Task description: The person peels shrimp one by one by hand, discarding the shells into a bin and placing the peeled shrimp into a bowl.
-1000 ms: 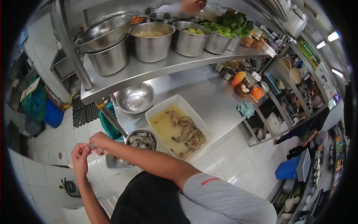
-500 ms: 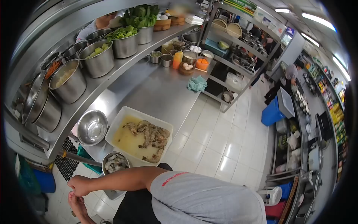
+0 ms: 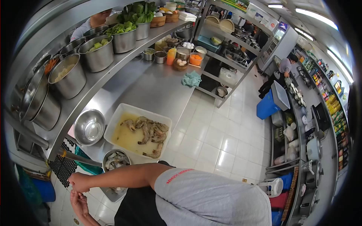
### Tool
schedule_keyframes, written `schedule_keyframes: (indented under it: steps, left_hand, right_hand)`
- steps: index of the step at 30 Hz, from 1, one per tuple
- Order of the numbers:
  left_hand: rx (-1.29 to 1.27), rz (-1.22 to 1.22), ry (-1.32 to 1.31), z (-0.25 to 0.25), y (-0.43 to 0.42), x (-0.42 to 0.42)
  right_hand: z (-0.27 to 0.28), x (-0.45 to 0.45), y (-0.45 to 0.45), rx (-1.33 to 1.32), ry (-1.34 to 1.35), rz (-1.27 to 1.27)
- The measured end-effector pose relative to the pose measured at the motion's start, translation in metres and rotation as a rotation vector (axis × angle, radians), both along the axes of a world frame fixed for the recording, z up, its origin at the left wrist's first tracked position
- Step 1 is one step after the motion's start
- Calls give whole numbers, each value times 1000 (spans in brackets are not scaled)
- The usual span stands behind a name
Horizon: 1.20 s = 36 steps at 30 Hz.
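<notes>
My right hand (image 3: 78,182) is closed in a fist at the lower left, its fingers turned away from view. Just below it my left hand (image 3: 78,202) has bent fingers, with the tips pinched up against the right hand. Whatever lies between them is hidden or too small to name. Beside my right forearm is a steel bowl of peeled shrimp (image 3: 116,161). Beyond that stands a white tub (image 3: 108,132) of cloudy yellowish liquid with several unpeeled shrimp (image 3: 149,132). Partly under my forearm, a metal tray (image 3: 113,196) holds greyish bits.
A shiny steel bowl (image 3: 89,127) sits left of the tub on the steel counter (image 3: 151,86). Several pots line the shelf (image 3: 109,62) above. A green cloth (image 3: 191,78) lies at the counter's far corner. Another person (image 3: 281,73) stands near a blue bin (image 3: 269,103).
The view has shifted slightly, so the counter and tub appear further left and up. My hands stay close together; the left hand's fingers show more plainly now.
</notes>
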<state>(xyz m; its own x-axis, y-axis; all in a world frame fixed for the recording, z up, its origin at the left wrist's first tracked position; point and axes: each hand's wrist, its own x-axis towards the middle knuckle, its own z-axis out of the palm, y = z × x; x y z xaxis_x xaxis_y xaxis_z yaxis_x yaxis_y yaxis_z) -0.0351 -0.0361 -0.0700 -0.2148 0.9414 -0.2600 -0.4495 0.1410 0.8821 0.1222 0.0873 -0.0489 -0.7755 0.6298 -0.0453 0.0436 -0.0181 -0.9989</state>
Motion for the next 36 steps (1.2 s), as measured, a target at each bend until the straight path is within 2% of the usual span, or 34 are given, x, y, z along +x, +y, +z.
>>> schedule_keyframes:
  steps: [2, 4, 5, 7, 8, 9, 11, 13, 14, 17, 23, 26, 29, 32, 34, 36]
  left_hand:
    - [110, -16, 231, 1, 2, 2]
    - [191, 42, 500, 26, -1, 25]
    - [126, 62, 731, 37, -3, 25]
    - [126, 86, 868, 47, -4, 28]
    - [84, 23, 917, 55, -2, 26]
    - [124, 28, 891, 61, 2, 30]
    - [139, 64, 912, 59, 10, 31]
    - [182, 88, 971, 66, 11, 36]
    - [222, 97, 952, 65, 10, 37]
    - [124, 27, 903, 72, 5, 37]
    - [118, 152, 879, 82, 4, 70]
    - [33, 242, 1137, 83, 3, 71]
    - [89, 281, 1244, 82, -2, 73]
    - [-64, 324, 1015, 88, -2, 74]
    - [-14, 394, 771, 73, -1, 63]
    - [35, 470, 523, 68, -2, 51]
  right_hand:
    - [12, 5, 2, -442, -62, 34]
    - [-22, -6, 12, -819, 28, 138]
    - [-45, -16, 16, -1037, 56, 167]
    - [-50, -8, 18, -1047, 60, 335]
    - [-52, -4, 18, -1045, 62, 419]
    - [7, 23, 7, -904, -66, 230]
    - [-25, 22, 28, -1250, 227, 390]
    - [8, 30, 25, -1164, 160, 233]
    - [10, 30, 25, -1143, 139, 229]
    - [7, 19, 19, -1039, 154, 178]
    - [18, 14, 15, -984, 132, 15]
    - [20, 8, 13, -1003, 127, -30]
    - [17, 5, 13, -1037, 124, -65]
    - [15, -3, 14, -1084, 147, -116]
    - [6, -10, 15, -1135, 174, -122]
    - [1, -6, 17, -932, 18, -92]
